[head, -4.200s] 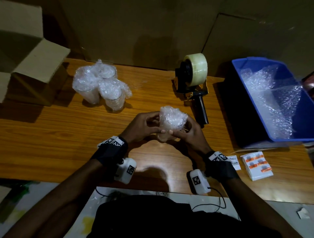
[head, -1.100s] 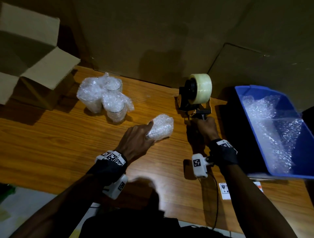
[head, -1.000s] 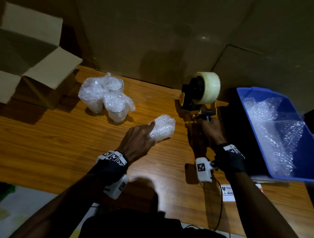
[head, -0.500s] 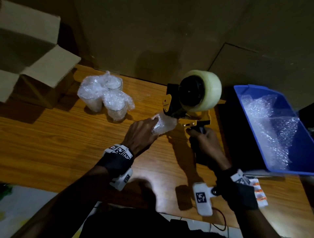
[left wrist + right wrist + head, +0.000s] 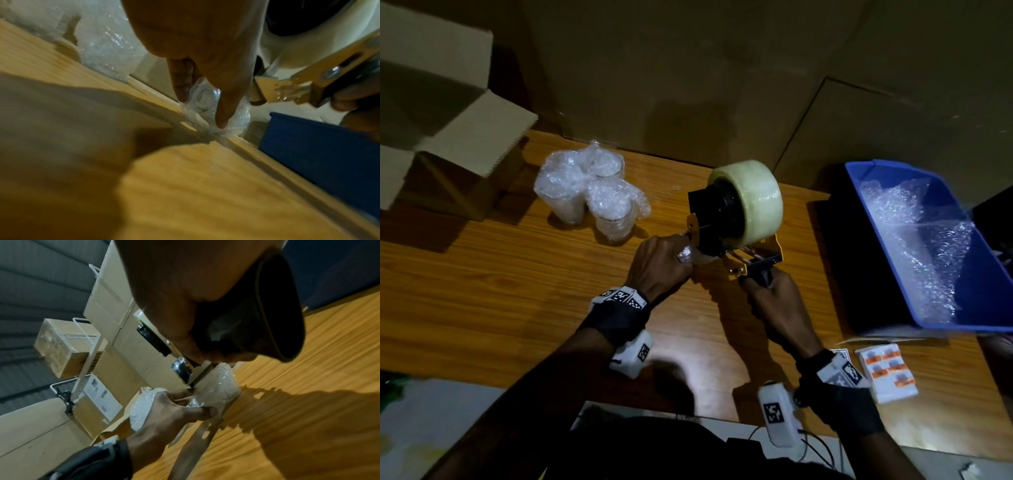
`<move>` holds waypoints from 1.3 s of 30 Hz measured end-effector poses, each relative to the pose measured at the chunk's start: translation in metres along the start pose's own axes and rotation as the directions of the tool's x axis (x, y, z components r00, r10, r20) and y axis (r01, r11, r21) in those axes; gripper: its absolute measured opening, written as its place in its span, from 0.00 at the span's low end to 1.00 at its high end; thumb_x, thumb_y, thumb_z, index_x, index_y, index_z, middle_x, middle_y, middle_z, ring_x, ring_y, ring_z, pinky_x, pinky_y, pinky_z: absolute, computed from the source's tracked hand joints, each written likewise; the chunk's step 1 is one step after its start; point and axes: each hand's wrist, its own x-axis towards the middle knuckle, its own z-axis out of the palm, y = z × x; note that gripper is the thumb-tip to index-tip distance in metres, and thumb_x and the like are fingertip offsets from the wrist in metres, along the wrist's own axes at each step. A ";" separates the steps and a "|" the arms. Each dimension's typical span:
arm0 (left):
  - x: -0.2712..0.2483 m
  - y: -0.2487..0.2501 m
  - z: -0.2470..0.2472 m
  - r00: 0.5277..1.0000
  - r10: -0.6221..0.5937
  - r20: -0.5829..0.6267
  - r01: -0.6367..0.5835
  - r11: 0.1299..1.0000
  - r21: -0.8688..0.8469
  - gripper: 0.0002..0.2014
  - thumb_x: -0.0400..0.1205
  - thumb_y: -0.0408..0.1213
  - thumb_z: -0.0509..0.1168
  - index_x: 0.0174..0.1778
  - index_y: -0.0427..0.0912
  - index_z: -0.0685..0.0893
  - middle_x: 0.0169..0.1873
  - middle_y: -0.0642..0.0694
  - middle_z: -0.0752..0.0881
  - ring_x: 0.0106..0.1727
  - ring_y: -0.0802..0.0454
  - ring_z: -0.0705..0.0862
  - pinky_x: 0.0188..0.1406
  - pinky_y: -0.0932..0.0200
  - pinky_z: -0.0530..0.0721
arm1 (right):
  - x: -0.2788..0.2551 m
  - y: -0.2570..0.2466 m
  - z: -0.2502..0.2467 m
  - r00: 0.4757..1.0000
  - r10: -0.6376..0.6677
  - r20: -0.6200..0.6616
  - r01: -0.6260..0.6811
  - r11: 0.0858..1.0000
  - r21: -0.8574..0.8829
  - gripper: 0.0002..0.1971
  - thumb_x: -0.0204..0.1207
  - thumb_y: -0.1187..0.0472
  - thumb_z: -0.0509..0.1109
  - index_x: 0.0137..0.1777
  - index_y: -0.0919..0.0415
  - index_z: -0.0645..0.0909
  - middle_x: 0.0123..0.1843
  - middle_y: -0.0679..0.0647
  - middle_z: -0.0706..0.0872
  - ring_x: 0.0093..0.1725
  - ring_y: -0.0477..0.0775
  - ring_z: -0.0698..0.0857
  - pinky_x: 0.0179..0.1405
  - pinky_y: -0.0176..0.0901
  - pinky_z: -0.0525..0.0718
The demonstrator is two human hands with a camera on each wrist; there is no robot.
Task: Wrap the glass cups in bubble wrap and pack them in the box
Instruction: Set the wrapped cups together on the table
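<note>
Tape dispenser (image 5: 736, 219) now against wrapped cup (image 5: 218, 386), seemingly sideways

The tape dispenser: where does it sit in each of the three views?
Head: tape dispenser at centre, its handle gripped by the right hand.
Left wrist: upper right corner, beside the left hand.
Right wrist: upper centre, partly behind the right hand.
Shared landmark: the wrapped cup under it.

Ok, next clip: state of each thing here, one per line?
wrapped cup: lying on the table, pinned by the left hand.
tape dispenser: lifted, front edge at the cup, handle in the right hand.
three wrapped cups: standing together, untouched.
cardboard box: flaps open.
blue bin: holds bubble wrap.
label stickers: lying flat.
</note>
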 end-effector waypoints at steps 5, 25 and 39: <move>-0.001 -0.001 0.000 0.998 -0.027 0.051 0.026 0.999 0.020 0.12 0.75 0.46 0.65 0.28 0.50 0.71 0.27 0.39 0.85 0.28 0.36 0.82 0.23 0.49 0.72 | -0.011 0.000 0.003 1.000 -0.026 0.004 0.026 0.997 -0.077 0.08 0.78 0.51 0.69 0.45 0.55 0.79 0.30 0.51 0.78 0.30 0.54 0.77 0.32 0.65 0.81; 0.009 -0.004 0.001 0.966 -0.252 0.057 0.257 0.911 -0.322 0.22 0.67 0.61 0.78 0.34 0.42 0.88 0.27 0.40 0.88 0.24 0.48 0.80 0.21 0.43 0.80 | -0.029 0.024 -0.030 0.988 0.055 0.142 -0.067 0.994 0.084 0.02 0.84 0.62 0.67 0.49 0.59 0.79 0.30 0.52 0.75 0.24 0.47 0.74 0.25 0.44 0.73; 0.001 -0.004 -0.009 0.950 -0.276 0.145 0.311 0.839 -0.446 0.14 0.68 0.53 0.80 0.43 0.50 0.93 0.34 0.51 0.93 0.37 0.53 0.91 0.33 0.49 0.88 | 0.003 0.003 -0.037 0.973 0.055 0.222 -0.073 0.995 0.071 0.04 0.83 0.64 0.67 0.47 0.59 0.76 0.30 0.54 0.72 0.29 0.56 0.70 0.32 0.54 0.71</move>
